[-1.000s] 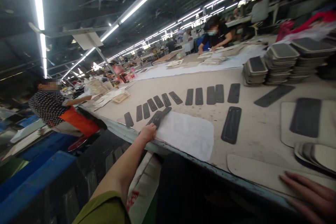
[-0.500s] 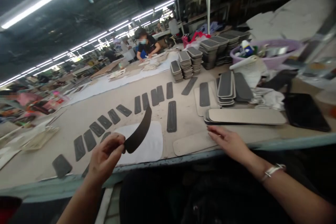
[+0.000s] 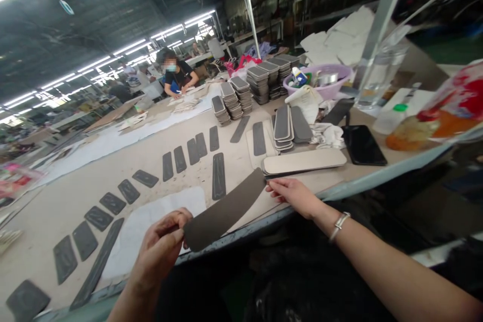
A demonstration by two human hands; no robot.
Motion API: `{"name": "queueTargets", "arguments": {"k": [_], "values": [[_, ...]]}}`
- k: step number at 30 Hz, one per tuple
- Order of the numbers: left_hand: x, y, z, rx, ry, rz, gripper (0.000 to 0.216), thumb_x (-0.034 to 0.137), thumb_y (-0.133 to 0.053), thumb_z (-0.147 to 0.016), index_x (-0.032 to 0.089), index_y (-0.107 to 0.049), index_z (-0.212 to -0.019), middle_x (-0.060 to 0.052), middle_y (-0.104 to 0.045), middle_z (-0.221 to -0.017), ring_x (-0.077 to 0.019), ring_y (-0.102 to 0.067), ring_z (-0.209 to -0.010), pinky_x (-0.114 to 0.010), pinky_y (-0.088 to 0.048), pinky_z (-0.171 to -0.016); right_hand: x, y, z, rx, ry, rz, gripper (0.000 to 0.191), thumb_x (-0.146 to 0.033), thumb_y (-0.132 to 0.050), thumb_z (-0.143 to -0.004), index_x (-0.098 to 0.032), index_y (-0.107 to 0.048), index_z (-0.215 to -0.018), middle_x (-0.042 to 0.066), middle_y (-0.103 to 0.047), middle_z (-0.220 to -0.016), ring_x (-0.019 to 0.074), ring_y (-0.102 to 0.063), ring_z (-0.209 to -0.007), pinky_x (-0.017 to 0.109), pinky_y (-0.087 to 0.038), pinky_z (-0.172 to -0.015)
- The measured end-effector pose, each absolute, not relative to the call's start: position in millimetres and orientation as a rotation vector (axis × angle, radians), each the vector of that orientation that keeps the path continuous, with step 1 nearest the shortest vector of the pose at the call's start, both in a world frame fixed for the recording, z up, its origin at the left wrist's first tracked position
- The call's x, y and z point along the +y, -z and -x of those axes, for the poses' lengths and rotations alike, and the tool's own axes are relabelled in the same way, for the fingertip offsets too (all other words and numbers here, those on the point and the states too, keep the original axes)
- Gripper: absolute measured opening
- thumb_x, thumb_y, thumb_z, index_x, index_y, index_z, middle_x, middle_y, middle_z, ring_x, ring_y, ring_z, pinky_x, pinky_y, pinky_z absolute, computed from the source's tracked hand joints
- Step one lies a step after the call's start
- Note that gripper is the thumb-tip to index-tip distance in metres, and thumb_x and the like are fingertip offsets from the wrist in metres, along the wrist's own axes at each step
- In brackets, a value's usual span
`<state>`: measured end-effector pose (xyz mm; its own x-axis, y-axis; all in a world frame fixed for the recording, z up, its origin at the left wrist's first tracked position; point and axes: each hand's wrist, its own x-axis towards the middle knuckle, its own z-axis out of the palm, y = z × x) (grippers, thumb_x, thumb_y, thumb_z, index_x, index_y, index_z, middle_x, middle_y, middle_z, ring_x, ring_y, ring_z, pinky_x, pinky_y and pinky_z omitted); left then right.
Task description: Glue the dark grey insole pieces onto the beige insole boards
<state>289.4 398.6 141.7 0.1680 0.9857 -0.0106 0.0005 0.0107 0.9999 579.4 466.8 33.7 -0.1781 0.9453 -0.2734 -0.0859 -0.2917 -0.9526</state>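
My left hand [image 3: 162, 244] pinches one end of a long dark grey strip [image 3: 226, 210] and holds it above the table's front edge. The strip's far end reaches toward my right hand [image 3: 292, 193], which rests on a beige board [image 3: 260, 206] at the edge, fingers stretched toward the strip's tip. A white sheet [image 3: 151, 219] lies on the table under the left hand. Just beyond the right hand lies a stack of long beige pieces [image 3: 304, 160]. A single dark strip [image 3: 218, 176] lies lengthwise behind the held one.
Several dark strips [image 3: 128, 191] lie in a curved row across the table [image 3: 75, 196]. Stacks of grey pieces [image 3: 241, 93], a purple basin [image 3: 320, 83], a black phone [image 3: 363, 144] and bottles [image 3: 390, 115] crowd the right. A person [image 3: 177, 75] works at the far end.
My left hand lifted the dark strip off the table and swung it rightward toward my right hand. My view turned right along the table.
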Motion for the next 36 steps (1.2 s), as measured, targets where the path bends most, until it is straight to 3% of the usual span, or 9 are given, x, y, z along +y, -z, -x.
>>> {"name": "queueTargets", "arguments": {"k": [7, 15, 19, 25, 36], "values": [[406.5, -125.7, -279.5, 1.141, -1.064, -1.114, 0.012, 0.025, -0.056, -0.068, 0.017, -0.051, -0.062, 0.000, -0.045, -0.062, -0.0127, -0.044, -0.057, -0.025, -0.036, -0.052, 470.9, -40.5, -589.6, -1.200, -1.443, 1.357, 0.035, -0.051, -0.056, -0.072, -0.017, -0.060, -0.077, 0.002, -0.060, -0.073, 0.0083, -0.047, -0.055, 0.020, -0.039, -0.050], [431.0, -57.9, -284.5, 1.497, -0.829, -0.960, 0.011, 0.023, -0.054, -0.060, 0.015, -0.048, -0.063, 0.007, -0.039, -0.047, -0.0038, -0.030, -0.038, -0.016, -0.015, -0.038, 475.7, -32.7, -626.8, -1.606, -1.109, 1.737, 0.025, -0.041, -0.056, -0.069, -0.019, -0.063, -0.060, -0.003, -0.053, -0.051, 0.0111, -0.045, -0.053, 0.023, -0.029, -0.050], [437.7, -30.9, -293.8, 1.637, -0.676, -1.025, 0.015, 0.029, -0.052, -0.063, 0.015, -0.048, -0.066, 0.004, -0.048, -0.053, -0.0047, -0.038, -0.037, -0.016, -0.020, -0.035, 477.8, -30.6, -632.1, -1.781, -1.001, 1.867, 0.025, -0.040, -0.055, -0.069, -0.019, -0.061, -0.056, -0.003, -0.053, -0.051, 0.0124, -0.047, -0.054, 0.024, -0.027, -0.051], [445.5, -11.4, -296.0, 1.772, -0.529, -1.155, 0.011, 0.027, -0.047, -0.069, 0.017, -0.047, -0.064, 0.005, -0.046, -0.045, -0.0067, -0.042, -0.035, -0.016, -0.029, -0.035, 479.9, -28.5, -629.8, -1.905, -0.899, 2.019, 0.025, -0.039, -0.052, -0.070, -0.020, -0.063, -0.058, -0.001, -0.055, -0.053, 0.0140, -0.049, -0.056, 0.024, -0.029, -0.052], [446.9, -4.4, -294.1, 1.771, -0.440, -1.162, 0.011, 0.025, -0.044, -0.075, 0.017, -0.050, -0.072, 0.002, -0.055, -0.046, -0.0110, -0.053, -0.039, -0.017, -0.035, -0.036, 484.6, -27.1, -625.7, -1.963, -0.873, 2.218, 0.024, -0.040, -0.050, -0.070, -0.023, -0.065, -0.061, 0.001, -0.062, -0.062, 0.0166, -0.053, -0.061, 0.025, -0.031, -0.055]]}}
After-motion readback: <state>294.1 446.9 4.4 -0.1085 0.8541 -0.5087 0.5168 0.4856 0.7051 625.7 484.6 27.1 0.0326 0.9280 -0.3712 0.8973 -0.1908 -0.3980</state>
